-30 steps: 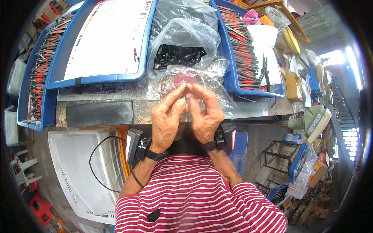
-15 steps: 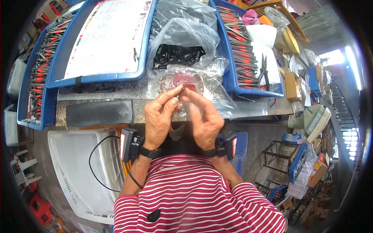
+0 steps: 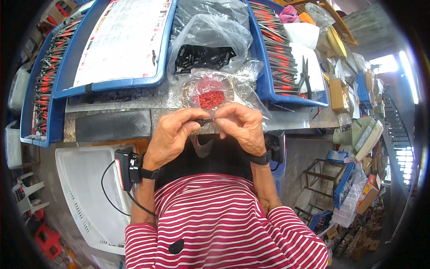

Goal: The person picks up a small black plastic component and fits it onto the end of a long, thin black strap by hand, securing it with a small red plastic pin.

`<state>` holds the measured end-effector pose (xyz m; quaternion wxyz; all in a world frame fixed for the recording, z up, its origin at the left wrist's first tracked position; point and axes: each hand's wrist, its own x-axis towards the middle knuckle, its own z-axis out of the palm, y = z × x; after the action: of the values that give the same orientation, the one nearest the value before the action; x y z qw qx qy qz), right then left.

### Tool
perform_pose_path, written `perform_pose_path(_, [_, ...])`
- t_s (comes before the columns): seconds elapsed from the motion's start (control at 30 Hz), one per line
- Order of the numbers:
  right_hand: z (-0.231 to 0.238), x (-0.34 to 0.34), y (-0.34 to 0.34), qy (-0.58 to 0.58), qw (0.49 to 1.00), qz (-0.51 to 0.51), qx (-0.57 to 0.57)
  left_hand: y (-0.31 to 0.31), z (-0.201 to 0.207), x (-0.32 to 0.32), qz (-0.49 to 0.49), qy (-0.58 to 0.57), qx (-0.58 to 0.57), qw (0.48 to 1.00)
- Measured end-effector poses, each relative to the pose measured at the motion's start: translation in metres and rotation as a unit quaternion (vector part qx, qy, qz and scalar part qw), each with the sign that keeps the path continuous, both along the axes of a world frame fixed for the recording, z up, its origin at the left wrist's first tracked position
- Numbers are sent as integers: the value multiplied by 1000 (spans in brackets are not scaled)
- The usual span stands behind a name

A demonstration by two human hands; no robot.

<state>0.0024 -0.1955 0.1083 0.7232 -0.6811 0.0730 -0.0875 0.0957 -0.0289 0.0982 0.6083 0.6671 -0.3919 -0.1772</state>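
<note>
My left hand (image 3: 172,136) pinches a small black part (image 3: 205,121) between thumb and forefinger, just above the bench's near edge. My right hand (image 3: 244,130) is closed in a pinch at the other end of that part; whatever its fingertips hold is too small to name. Directly beyond both hands, small red pieces (image 3: 211,99) lie in a clear plastic bag on a round dish (image 3: 186,93). Behind that, a clear bag (image 3: 215,29) gapes toward me with many small black parts (image 3: 201,59) inside.
Blue trays (image 3: 112,85) line the back of the bench, one under a printed sheet (image 3: 121,40). Red-and-black slender tools (image 3: 274,49) fill the right tray, beside black pliers (image 3: 305,78). A dark pad (image 3: 112,126) lies left; a white plastic crate (image 3: 89,197) stands below.
Both hands have come down toward me from over the red pieces, uncovering them. Their wrists have spread apart, and the black part now shows between the fingertips.
</note>
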Motion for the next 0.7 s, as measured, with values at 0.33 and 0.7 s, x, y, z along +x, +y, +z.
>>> perform_pose_path(0.33, [1,-6,4,67,996,44,-23,9,1,-12,21,-100,24,994])
perform_pose_path(0.7, [-4,-3,17,39,997,36,60,4,7,-14,25,-52,9,998])
